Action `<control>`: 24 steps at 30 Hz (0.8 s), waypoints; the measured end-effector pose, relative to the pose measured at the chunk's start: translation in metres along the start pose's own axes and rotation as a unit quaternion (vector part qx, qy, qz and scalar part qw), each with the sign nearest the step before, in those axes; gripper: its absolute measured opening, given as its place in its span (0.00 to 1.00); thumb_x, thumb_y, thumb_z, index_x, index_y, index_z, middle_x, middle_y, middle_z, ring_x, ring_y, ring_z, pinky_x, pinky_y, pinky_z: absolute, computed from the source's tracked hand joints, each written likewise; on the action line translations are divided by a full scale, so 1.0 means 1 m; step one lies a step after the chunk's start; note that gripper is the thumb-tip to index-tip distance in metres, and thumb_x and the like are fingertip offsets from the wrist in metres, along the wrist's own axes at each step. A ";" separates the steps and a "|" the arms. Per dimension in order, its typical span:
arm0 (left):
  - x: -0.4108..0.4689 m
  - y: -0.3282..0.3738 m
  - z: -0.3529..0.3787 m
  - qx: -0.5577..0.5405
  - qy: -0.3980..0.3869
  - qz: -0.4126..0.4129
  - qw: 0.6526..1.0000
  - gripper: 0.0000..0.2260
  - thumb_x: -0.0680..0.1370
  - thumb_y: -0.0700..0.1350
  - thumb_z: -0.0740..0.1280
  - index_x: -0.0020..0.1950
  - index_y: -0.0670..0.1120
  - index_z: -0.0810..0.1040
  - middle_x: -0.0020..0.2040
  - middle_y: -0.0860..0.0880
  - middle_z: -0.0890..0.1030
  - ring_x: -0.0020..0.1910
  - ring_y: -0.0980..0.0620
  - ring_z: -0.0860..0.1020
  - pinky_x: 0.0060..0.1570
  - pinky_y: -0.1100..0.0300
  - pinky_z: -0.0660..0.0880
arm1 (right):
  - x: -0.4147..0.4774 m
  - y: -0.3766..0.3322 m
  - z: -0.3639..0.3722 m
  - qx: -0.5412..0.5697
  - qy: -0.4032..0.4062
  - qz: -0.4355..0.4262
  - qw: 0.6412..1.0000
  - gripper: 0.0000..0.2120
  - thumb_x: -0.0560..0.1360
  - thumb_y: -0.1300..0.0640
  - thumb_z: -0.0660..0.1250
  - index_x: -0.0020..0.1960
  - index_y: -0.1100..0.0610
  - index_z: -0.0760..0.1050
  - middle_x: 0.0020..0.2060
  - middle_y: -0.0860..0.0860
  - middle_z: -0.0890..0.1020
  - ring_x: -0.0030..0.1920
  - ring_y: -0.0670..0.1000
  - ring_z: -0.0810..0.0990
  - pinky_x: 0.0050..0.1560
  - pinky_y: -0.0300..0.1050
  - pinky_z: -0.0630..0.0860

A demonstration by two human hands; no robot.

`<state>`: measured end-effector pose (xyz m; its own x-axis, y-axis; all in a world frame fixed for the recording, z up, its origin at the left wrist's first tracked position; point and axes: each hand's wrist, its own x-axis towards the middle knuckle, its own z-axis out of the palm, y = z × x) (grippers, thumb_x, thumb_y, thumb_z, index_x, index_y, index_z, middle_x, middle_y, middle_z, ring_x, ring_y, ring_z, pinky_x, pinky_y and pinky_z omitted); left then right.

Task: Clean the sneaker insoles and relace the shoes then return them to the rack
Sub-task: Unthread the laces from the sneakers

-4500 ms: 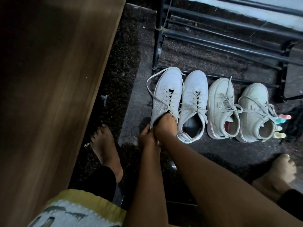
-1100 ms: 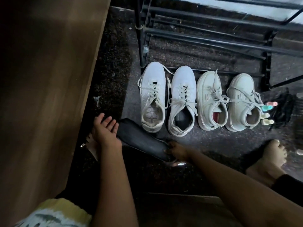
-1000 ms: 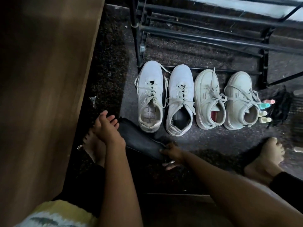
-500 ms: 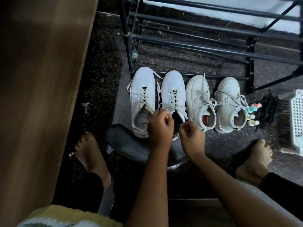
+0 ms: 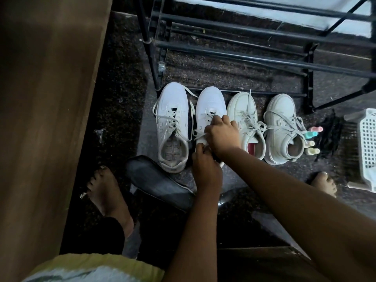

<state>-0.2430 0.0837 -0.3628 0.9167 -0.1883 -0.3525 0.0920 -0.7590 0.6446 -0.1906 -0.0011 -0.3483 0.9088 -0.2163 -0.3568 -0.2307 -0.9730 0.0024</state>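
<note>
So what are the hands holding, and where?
Both hold the second white sneaker from the left: the left hand grips its heel end, the right hand grips its laced top.

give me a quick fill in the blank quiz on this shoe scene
1. The row in front of the rack holds ____ sneakers.
2. The left hand and the right hand both hold one sneaker, the ____ from the left.
3. The dark insole lies on the ____, beside the leftmost sneaker.

Missing words: four; second; floor
</note>
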 end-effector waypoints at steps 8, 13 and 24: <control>0.005 -0.005 0.000 0.001 0.004 0.014 1.000 0.14 0.69 0.33 0.65 0.54 0.38 0.79 0.64 0.41 0.72 0.58 0.40 0.74 0.61 0.53 0.70 | -0.020 0.011 -0.015 0.317 0.189 0.074 0.927 0.13 0.74 0.48 0.65 0.49 0.54 0.83 0.45 0.51 0.83 0.49 0.59 0.75 0.54 0.53 0.67; 0.009 -0.006 -0.001 -0.018 -0.016 -0.007 1.000 0.14 0.72 0.38 0.67 0.58 0.39 0.78 0.65 0.44 0.71 0.61 0.45 0.72 0.63 0.56 0.68 | -0.039 0.011 -0.070 0.599 0.225 0.099 0.762 0.06 0.75 0.61 0.65 0.43 0.57 0.81 0.38 0.52 0.82 0.38 0.47 0.78 0.44 0.44 0.74; 0.024 0.009 -0.010 -0.133 0.039 -0.032 0.990 0.11 0.68 0.41 0.72 0.48 0.44 0.75 0.52 0.46 0.75 0.46 0.50 0.74 0.45 0.58 0.72 | -0.063 0.007 -0.222 0.658 0.288 -0.019 0.695 0.06 0.78 0.61 0.64 0.43 0.58 0.77 0.30 0.47 0.81 0.29 0.46 0.79 0.30 0.38 0.72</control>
<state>-0.2161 0.0780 -0.3589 0.9323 -0.0885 -0.3506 0.2396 -0.5748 0.7824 -0.1727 -0.0121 -0.1181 0.8242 -0.5572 0.1015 0.0242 -0.1444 -0.9892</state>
